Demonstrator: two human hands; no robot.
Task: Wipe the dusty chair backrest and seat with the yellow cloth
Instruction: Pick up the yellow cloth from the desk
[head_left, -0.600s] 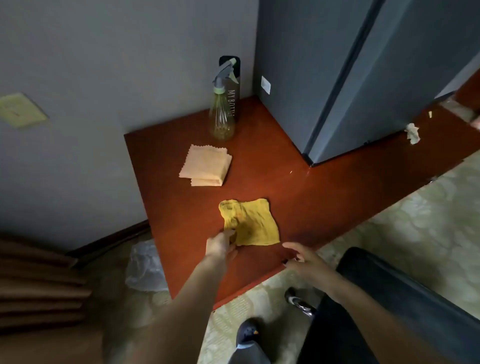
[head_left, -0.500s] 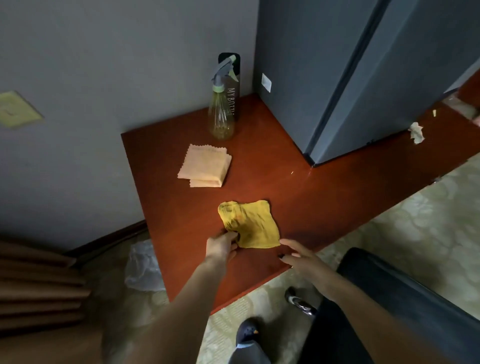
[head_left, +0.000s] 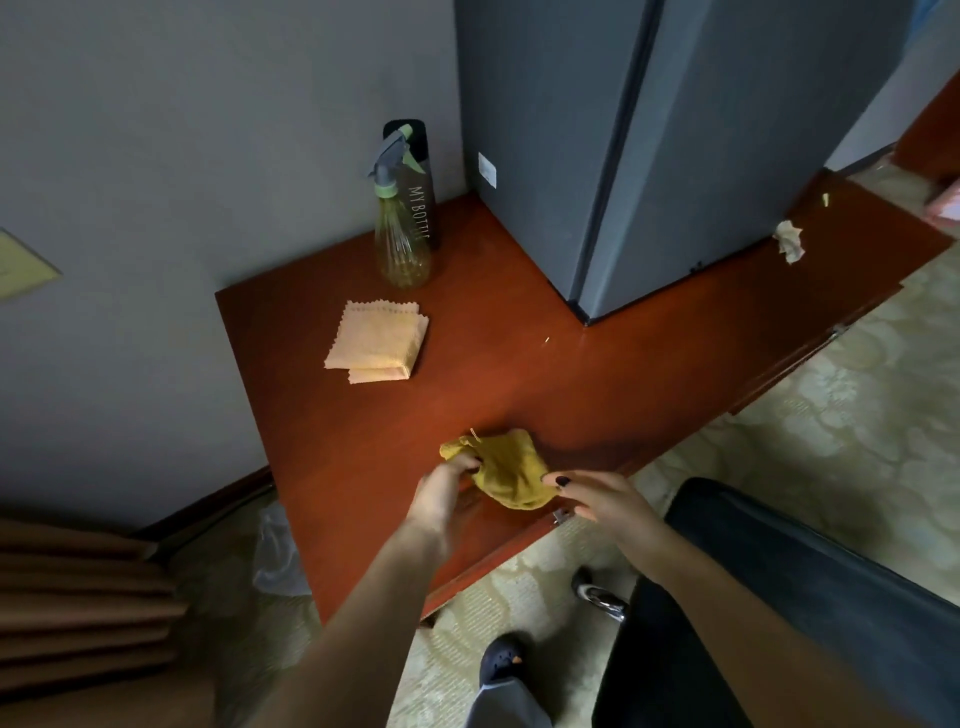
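— Where is the yellow cloth (head_left: 506, 470)?

— Bunched up on the red-brown counter (head_left: 519, 374), close to its front edge, a little below the centre of the frame. It lies between the two hands.

— Which hand has it?

— The left hand (head_left: 444, 486). Its fingers are curled over the cloth's left edge and pinch the fabric there. The forearm runs up from the bottom of the frame, and the back of the hand faces the camera.

— And the right hand (head_left: 605, 496)?

— It comes in from the lower right, palm down, with the fingers loosely spread and nothing in its grasp. The thumb tip, with a dark nail, sits at the cloth's right edge. I cannot tell whether it presses on the fabric.

— The chair (head_left: 805, 577)?

— Dark, in the lower right of the frame, under the right forearm and well apart from the cloth.

— Anything else on the counter?

— A folded peach cloth (head_left: 376, 340) left of centre, a spray bottle (head_left: 402, 249) behind it near the wall, and a grey cabinet (head_left: 649, 156) standing at the upper right.
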